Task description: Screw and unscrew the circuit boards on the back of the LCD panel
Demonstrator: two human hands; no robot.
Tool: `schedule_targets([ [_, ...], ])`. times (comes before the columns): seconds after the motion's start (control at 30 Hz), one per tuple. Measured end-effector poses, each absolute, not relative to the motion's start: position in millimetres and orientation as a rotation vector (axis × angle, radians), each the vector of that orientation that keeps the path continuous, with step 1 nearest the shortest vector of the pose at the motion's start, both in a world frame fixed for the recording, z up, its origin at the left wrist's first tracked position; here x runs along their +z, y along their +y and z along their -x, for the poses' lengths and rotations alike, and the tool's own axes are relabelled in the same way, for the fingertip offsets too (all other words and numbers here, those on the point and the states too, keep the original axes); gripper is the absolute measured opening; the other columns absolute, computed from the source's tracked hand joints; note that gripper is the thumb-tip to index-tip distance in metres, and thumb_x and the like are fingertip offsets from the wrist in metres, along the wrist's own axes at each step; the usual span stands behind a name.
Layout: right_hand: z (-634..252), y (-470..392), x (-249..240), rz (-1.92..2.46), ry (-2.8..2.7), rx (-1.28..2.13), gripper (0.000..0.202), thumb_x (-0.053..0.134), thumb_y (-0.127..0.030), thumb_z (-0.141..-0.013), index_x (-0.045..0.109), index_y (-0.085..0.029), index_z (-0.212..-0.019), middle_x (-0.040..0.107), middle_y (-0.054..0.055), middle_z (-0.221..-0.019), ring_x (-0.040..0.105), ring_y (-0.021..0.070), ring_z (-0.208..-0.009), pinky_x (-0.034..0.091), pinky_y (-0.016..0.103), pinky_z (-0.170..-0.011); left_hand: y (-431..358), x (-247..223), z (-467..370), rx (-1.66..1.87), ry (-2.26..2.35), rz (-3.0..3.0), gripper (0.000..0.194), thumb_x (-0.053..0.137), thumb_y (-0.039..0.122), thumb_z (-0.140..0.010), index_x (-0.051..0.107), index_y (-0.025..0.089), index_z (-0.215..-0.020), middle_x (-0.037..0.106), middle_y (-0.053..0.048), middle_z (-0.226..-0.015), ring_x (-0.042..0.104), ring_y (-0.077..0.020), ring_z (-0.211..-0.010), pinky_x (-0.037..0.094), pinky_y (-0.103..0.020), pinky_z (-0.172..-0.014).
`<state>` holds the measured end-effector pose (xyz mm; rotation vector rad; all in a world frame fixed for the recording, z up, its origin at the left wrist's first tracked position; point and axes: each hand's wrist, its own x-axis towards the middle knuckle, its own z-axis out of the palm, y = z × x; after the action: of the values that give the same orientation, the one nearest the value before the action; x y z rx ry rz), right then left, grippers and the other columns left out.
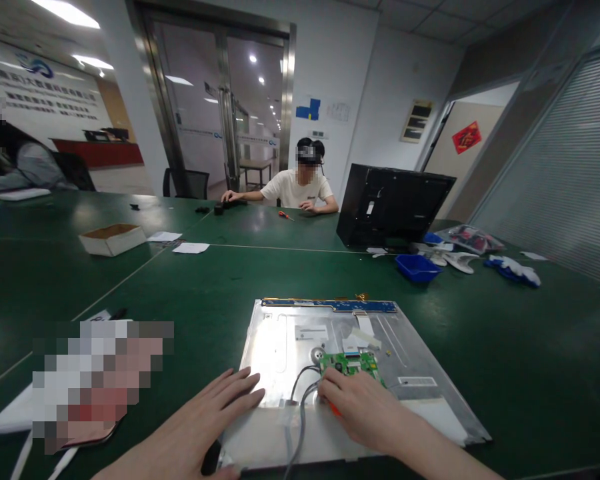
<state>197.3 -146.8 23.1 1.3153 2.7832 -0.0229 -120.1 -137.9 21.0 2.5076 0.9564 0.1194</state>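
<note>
A flat metal-backed display panel (270,353) lies on the green table in front of me. Along its far edge runs a narrow blue circuit strip (330,305). A green circuit board (353,362) sits near the panel's middle, with grey and black cables (303,417) at its left side. My left hand (220,407) rests at the panel's left edge, fingers spread and holding nothing. At the near left corner of the board, my right hand (353,400) is closed around an orange object (335,409), mostly hidden by the fingers. Its fingertips are beside the cables.
A black monitor (395,205) and a blue tray (418,268) stand at the right, near gloves (514,272). Leftward are a shallow box (113,240) and a blurred-out item (105,380). Opposite sits a person (300,190), with a screwdriver (284,215) in front.
</note>
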Motion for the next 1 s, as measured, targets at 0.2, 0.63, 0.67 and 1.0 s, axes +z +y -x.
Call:
schedule_targets([
  [0.2,-190,-142,19,-1.401,2.799,-0.099,0.022,0.050,-0.008,-0.081,0.055,-0.021,-0.099,0.062,0.002,-0.099,0.061,0.0174,-0.074,0.034,0.026,-0.053,-141,18,125,0.133,1.018,-2.492,0.077,0.063,0.040,-0.081,0.022,0.039,-0.145,0.021,0.000,-0.153,0.025,-0.0338,-0.137,0.027,-0.055,-0.108],
  [0.63,-188,-146,22,-1.780,2.665,0.026,0.015,0.048,-0.023,-0.090,0.061,-0.022,-0.097,0.064,0.004,-0.106,0.064,0.0178,-0.075,0.039,0.026,-0.057,-131,23,85,0.113,0.948,-2.469,0.079,0.063,0.039,-0.080,0.023,0.031,-0.147,0.019,-0.004,-0.154,0.020,-0.0305,-0.140,0.026,-0.050,-0.112],
  [0.67,-190,-148,22,-1.823,2.651,0.034,0.017,0.045,-0.024,-0.092,0.061,-0.022,-0.098,0.064,0.004,-0.105,0.064,0.0179,-0.075,0.040,0.026,-0.057,-129,23,76,0.116,0.924,-2.477,0.078,0.062,0.041,-0.080,0.023,0.030,-0.147,0.019,-0.005,-0.154,0.019,-0.0305,-0.140,0.026,-0.050,-0.112],
  [1.0,-226,-131,14,-2.261,2.246,0.101,0.041,0.036,-0.044,-0.094,0.066,-0.018,-0.082,0.069,0.012,-0.081,0.067,0.0256,-0.077,0.044,0.032,-0.064,-116,1,-46,0.385,0.556,-2.629,0.079,0.053,0.059,-0.084,0.033,0.009,-0.141,0.033,-0.020,-0.146,0.023,-0.0364,-0.138,0.016,-0.049,-0.114],
])
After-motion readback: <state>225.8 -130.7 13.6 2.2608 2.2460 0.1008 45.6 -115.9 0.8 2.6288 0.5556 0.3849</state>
